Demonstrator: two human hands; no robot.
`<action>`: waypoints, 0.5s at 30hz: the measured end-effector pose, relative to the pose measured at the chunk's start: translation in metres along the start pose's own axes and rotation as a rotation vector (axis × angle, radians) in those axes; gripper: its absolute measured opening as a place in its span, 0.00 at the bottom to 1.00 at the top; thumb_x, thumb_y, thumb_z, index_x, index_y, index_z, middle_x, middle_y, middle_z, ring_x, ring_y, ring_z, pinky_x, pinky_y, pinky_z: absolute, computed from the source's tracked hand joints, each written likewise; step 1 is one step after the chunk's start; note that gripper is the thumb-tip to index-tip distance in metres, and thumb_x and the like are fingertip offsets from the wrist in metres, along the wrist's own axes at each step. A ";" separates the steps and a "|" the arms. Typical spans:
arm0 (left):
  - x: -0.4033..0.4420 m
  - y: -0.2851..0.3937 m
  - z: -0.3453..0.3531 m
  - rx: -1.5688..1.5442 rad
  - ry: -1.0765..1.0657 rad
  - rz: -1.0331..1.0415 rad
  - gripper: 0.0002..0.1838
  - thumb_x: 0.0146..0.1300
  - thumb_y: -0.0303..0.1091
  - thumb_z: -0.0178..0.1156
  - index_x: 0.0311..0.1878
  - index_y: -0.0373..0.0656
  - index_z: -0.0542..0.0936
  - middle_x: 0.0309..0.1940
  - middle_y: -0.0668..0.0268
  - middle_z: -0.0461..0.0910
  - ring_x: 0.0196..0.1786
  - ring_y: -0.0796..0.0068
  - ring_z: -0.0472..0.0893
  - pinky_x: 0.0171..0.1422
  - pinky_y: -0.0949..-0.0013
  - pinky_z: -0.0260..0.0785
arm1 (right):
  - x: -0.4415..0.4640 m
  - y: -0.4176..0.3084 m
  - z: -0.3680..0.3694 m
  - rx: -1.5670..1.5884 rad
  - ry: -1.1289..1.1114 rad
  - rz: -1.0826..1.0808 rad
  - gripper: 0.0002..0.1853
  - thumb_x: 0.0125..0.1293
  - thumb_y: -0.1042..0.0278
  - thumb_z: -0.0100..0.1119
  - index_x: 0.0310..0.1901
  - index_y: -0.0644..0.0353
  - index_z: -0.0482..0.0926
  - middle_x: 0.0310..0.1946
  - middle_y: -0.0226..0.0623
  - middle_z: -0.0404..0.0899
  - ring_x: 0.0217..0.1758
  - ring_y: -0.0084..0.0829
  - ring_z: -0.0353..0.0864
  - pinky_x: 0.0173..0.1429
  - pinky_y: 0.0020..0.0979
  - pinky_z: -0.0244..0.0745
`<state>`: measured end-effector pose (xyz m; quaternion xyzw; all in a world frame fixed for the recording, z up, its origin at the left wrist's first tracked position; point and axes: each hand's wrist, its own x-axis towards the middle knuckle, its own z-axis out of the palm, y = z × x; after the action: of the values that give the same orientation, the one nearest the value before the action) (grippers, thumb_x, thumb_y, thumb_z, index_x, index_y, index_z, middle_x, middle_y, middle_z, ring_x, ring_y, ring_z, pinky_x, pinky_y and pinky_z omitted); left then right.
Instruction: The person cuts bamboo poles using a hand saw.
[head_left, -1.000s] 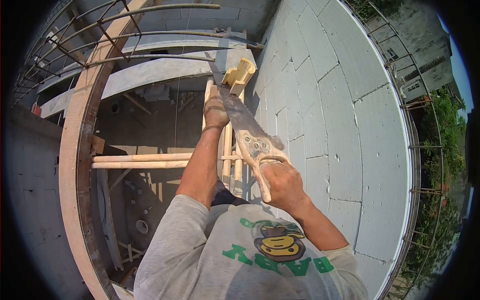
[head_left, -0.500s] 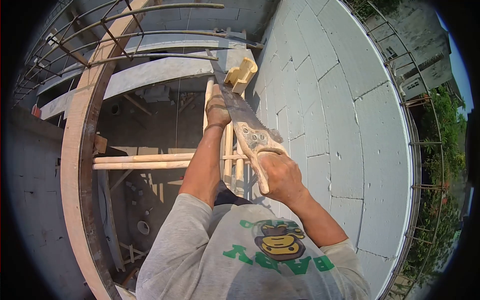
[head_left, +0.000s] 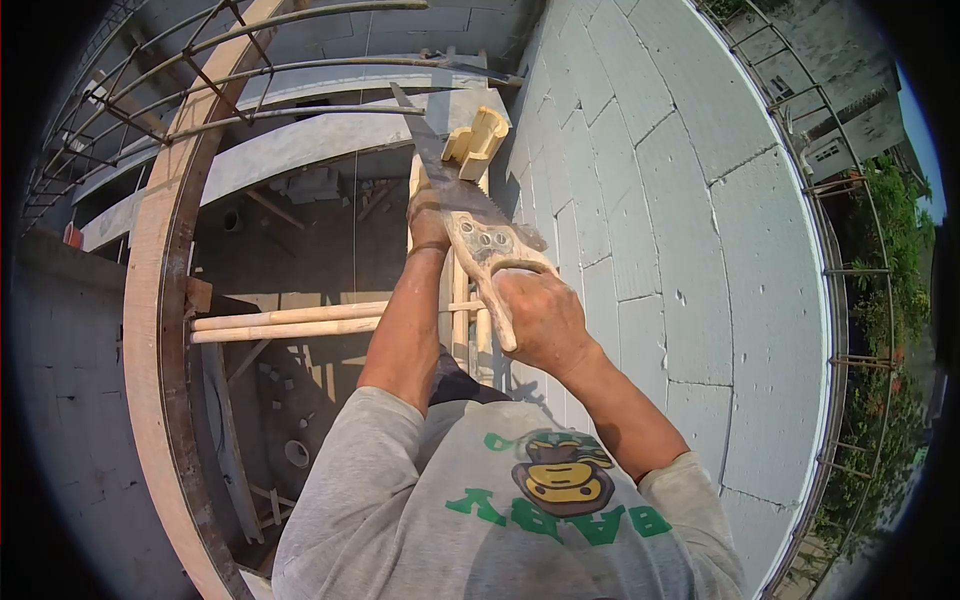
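My right hand (head_left: 546, 316) is closed round the wooden handle of a handsaw (head_left: 482, 238). The toothed blade points away from me and slants up to the left, passing over my left hand. Below the blade, my left hand (head_left: 428, 222) is closed on what looks like a bamboo pole (head_left: 416, 172); its fingers are partly hidden. A bamboo end (head_left: 480, 142), split open and pale inside, stands up just right of the blade, which appears to touch or cross the bamboo at its base.
A block wall (head_left: 640, 230) rises close on my right. To my left runs a long wooden beam (head_left: 160, 290), with a rebar cage (head_left: 215, 85) above it. Bamboo poles (head_left: 285, 325) cross in front over a drop to a littered floor (head_left: 300, 250).
My right hand has pushed the saw forward and a little left, so its handle is nearer my left hand and the tip reaches farther out. My left hand stays in nearly the same place.
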<state>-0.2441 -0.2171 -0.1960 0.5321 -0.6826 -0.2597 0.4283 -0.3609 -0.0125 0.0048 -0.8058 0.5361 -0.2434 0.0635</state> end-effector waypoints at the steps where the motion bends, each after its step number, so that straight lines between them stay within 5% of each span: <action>1: 0.005 0.021 -0.014 0.015 0.017 -0.007 0.20 0.59 0.39 0.70 0.50 0.42 0.76 0.38 0.59 0.85 0.40 0.57 0.85 0.46 0.59 0.77 | -0.027 -0.004 -0.015 -0.030 -0.027 0.000 0.09 0.56 0.68 0.64 0.31 0.60 0.73 0.24 0.42 0.77 0.28 0.47 0.81 0.38 0.44 0.77; 3: -0.003 0.067 -0.044 0.056 0.036 -0.036 0.20 0.60 0.44 0.69 0.50 0.44 0.77 0.41 0.54 0.86 0.47 0.48 0.85 0.51 0.56 0.76 | -0.093 -0.014 -0.036 -0.071 -0.070 -0.004 0.09 0.56 0.67 0.64 0.31 0.59 0.74 0.23 0.40 0.76 0.27 0.43 0.81 0.39 0.41 0.77; 4: -0.004 0.081 -0.049 -0.055 0.036 -0.207 0.24 0.59 0.48 0.70 0.50 0.45 0.74 0.41 0.53 0.85 0.48 0.46 0.84 0.52 0.55 0.75 | -0.106 -0.017 -0.042 -0.090 -0.071 -0.017 0.09 0.57 0.66 0.65 0.30 0.59 0.75 0.22 0.39 0.75 0.25 0.42 0.79 0.38 0.41 0.76; 11: 0.002 0.059 -0.034 0.016 0.015 -0.162 0.27 0.54 0.48 0.72 0.52 0.45 0.76 0.43 0.54 0.86 0.51 0.49 0.84 0.54 0.57 0.76 | 0.023 -0.016 0.018 0.013 0.016 0.044 0.12 0.57 0.66 0.64 0.32 0.60 0.70 0.24 0.45 0.78 0.26 0.52 0.80 0.36 0.45 0.78; 13: 0.016 -0.007 0.013 -0.242 0.101 -0.169 0.25 0.54 0.47 0.71 0.52 0.45 0.79 0.44 0.56 0.85 0.49 0.52 0.84 0.53 0.59 0.77 | 0.030 -0.022 0.019 -0.041 -0.012 0.074 0.12 0.57 0.66 0.64 0.33 0.60 0.70 0.24 0.45 0.78 0.28 0.53 0.80 0.37 0.47 0.78; 15: 0.003 0.014 0.002 -0.326 0.085 -0.159 0.24 0.55 0.47 0.71 0.51 0.45 0.79 0.44 0.57 0.85 0.48 0.55 0.85 0.52 0.60 0.77 | 0.003 -0.012 0.005 -0.017 0.017 0.069 0.11 0.58 0.66 0.64 0.33 0.60 0.71 0.25 0.46 0.78 0.29 0.53 0.80 0.37 0.47 0.77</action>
<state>-0.2537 -0.2160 -0.1846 0.5184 -0.5685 -0.3774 0.5154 -0.3477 -0.0110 0.0055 -0.7853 0.5662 -0.2431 0.0604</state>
